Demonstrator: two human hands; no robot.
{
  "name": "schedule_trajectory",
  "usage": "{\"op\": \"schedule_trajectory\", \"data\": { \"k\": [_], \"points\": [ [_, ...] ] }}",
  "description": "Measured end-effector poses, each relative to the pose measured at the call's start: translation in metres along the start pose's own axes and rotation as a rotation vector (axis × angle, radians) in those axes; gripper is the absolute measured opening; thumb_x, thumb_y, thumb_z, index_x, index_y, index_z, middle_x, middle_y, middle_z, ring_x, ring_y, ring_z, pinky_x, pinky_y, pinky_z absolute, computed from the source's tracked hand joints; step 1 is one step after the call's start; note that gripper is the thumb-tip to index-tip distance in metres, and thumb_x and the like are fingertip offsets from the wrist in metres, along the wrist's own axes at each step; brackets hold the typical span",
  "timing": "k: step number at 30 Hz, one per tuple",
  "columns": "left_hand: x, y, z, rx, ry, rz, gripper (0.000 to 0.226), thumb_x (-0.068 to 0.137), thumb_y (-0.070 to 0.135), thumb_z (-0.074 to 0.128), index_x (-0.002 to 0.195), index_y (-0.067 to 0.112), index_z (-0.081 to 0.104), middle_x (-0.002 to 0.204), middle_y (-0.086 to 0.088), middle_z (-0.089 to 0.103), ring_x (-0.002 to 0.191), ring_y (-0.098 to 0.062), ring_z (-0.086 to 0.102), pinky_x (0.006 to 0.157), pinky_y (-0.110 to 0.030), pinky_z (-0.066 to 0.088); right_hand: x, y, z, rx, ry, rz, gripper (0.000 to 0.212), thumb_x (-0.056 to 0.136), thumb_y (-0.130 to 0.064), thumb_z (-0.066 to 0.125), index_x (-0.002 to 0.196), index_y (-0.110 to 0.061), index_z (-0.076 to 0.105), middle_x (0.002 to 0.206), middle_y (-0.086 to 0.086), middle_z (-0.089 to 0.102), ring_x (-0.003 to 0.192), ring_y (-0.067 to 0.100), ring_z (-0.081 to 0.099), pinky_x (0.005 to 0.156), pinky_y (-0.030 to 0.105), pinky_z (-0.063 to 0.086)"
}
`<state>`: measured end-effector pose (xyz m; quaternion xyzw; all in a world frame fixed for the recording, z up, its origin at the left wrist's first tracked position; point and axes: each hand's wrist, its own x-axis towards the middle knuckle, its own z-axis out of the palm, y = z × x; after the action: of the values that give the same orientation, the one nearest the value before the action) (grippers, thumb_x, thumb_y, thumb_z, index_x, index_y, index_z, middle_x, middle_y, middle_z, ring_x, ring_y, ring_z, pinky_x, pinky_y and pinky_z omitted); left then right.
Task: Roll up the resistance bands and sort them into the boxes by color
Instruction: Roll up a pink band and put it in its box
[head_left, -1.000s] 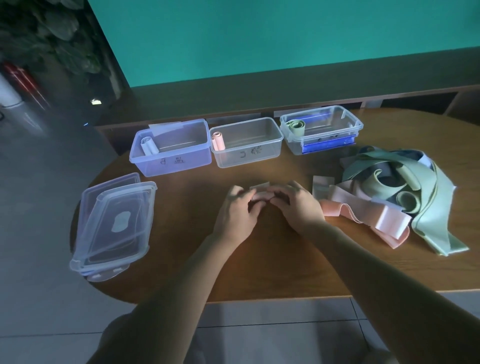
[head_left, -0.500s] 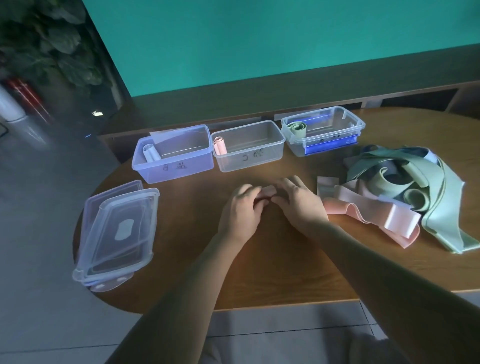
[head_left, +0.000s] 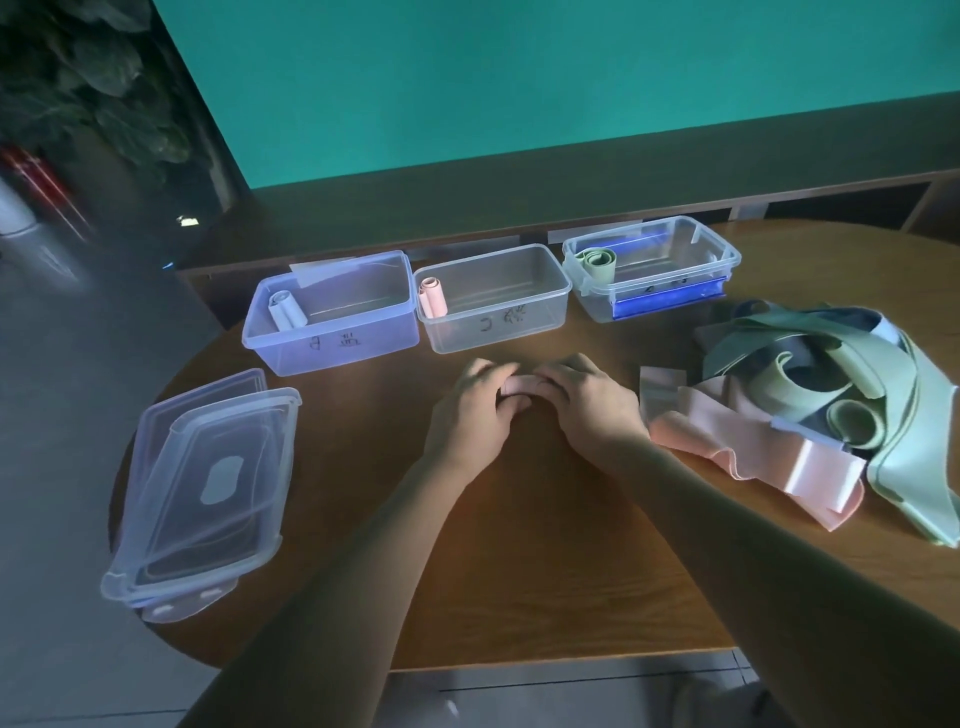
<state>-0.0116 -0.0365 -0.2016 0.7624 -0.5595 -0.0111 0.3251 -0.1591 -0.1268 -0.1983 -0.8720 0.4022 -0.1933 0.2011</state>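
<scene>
My left hand (head_left: 475, 413) and my right hand (head_left: 589, 402) meet at the table's middle, fingers curled round a small rolled pink band (head_left: 519, 384) between them. Three open boxes stand in a row behind. The bluish left box (head_left: 332, 340) holds a pale blue roll (head_left: 285, 310). A pink roll (head_left: 432, 297) leans in the clear middle box (head_left: 493, 322). A green roll (head_left: 598, 264) lies in the right box (head_left: 654, 283). A pile of loose green bands (head_left: 852, 395), dark blue and pink bands (head_left: 737, 441) lies at the right.
Stacked clear lids (head_left: 208, 483) overhang the table's left edge. The round wooden table (head_left: 519, 545) ends near me, with tiled floor beyond. A low dark shelf and teal wall run behind the boxes.
The flat end of the pink band that stuck out ahead of my fingers has been rolled in. My hands have stayed together on the roll, and the head camera has shifted slightly.
</scene>
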Motion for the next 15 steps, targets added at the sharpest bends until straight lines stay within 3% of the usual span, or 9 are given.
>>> {"op": "schedule_trajectory", "data": {
  "k": [5, 9, 13, 15],
  "points": [
    [0.007, -0.002, 0.001, -0.037, 0.001, 0.001, 0.024, 0.093, 0.027, 0.069, 0.117, 0.027, 0.070, 0.109, 0.005, 0.065, 0.102, -0.018, 0.061, 0.080, -0.031, 0.048, 0.009, 0.001, 0.004, -0.046, -0.019, 0.010, 0.036, 0.108, -0.049, 0.031, 0.125, -0.040, 0.061, 0.123, -0.010, 0.055, 0.114, 0.019, 0.056, 0.076, 0.034, 0.040],
    [0.006, -0.002, 0.000, -0.044, 0.006, -0.001, 0.022, 0.099, 0.036, 0.061, 0.117, 0.025, 0.067, 0.107, 0.004, 0.065, 0.099, -0.017, 0.060, 0.078, -0.029, 0.045, 0.006, 0.002, -0.001, 0.084, 0.007, -0.010, 0.033, 0.105, -0.048, 0.039, 0.131, -0.038, 0.059, 0.126, -0.010, 0.060, 0.112, 0.017, 0.058, 0.083, 0.034, 0.044],
    [0.002, -0.006, -0.002, -0.109, -0.012, -0.015, 0.029, 0.100, 0.035, 0.060, 0.121, 0.017, 0.068, 0.113, -0.001, 0.070, 0.102, -0.021, 0.065, 0.084, -0.035, 0.053, 0.003, 0.007, -0.005, 0.249, 0.003, -0.050, 0.022, 0.100, -0.043, 0.056, 0.118, -0.037, 0.066, 0.096, -0.017, 0.066, 0.086, 0.010, 0.057, 0.074, 0.032, 0.043],
    [-0.001, -0.006, -0.004, -0.172, -0.034, -0.026, 0.033, 0.100, 0.035, 0.060, 0.124, 0.014, 0.068, 0.115, -0.001, 0.072, 0.103, -0.020, 0.066, 0.087, -0.036, 0.055, -0.001, 0.007, -0.010, 0.452, -0.027, -0.082, 0.018, 0.098, -0.037, 0.062, 0.112, -0.031, 0.071, 0.096, -0.017, 0.071, 0.088, 0.007, 0.064, 0.078, 0.031, 0.050]
  ]
}}
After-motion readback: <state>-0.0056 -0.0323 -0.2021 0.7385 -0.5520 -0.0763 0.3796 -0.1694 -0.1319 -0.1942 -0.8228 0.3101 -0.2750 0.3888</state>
